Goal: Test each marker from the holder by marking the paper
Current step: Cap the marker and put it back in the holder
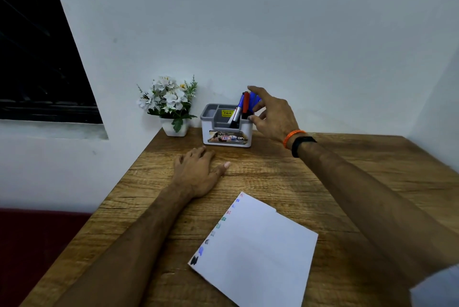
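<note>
I am reaching my right hand (273, 118), fingers spread and holding nothing, toward the markers (246, 105); I should be pinching just one.

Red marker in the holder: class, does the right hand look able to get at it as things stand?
Probably yes. The right hand is open right beside the red marker, which stands upright in the holder; nothing blocks it.

Wooden table (347, 182) against pale wall (273, 21); dark window (37, 58) at left.
</note>
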### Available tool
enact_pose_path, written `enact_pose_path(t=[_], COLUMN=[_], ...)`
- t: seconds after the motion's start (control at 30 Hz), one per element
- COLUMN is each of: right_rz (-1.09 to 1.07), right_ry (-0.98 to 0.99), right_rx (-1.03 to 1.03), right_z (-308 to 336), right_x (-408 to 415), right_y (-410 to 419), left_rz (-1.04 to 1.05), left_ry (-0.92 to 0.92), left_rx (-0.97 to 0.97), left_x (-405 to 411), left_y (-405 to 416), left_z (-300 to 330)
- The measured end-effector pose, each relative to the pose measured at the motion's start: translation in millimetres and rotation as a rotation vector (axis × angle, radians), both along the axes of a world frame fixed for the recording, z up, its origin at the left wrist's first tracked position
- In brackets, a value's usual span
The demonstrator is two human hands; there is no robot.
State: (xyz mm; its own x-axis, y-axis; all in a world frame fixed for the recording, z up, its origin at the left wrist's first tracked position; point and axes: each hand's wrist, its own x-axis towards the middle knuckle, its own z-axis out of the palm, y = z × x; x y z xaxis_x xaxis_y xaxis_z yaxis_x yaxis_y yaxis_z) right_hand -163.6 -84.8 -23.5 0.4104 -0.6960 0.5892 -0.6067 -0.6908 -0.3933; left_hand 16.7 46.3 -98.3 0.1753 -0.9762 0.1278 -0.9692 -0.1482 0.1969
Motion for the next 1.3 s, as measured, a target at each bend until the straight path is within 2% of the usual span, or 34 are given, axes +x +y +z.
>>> enact_pose_path(t=[0.3,0.53,0.97,1.1,1.3], right_rz=[-0.002,0.055,0.487,0.402,0.035], right_ry=[0.031,0.058,0.283,0.461,0.620], right_rx=[-0.053,0.045,0.116,0.090,0.125], right_z=[0,-13,-39,-44,-51], right_x=[-25,-37,-61,-68,-64], right_y=[33,85,185,192,153], left_rz=[-0.003,-0.039,-0.019,-0.017,-0.012], left_ry=[0.004,0.003,0.045,0.049,0.047], left_rx=[-0.014,-0.049,-0.066,-0.081,-0.096], left_x=[-1,2,-6,-7,-8], left_y=[4,10,52,54,53], left_z=[2,-1,1,1,1])
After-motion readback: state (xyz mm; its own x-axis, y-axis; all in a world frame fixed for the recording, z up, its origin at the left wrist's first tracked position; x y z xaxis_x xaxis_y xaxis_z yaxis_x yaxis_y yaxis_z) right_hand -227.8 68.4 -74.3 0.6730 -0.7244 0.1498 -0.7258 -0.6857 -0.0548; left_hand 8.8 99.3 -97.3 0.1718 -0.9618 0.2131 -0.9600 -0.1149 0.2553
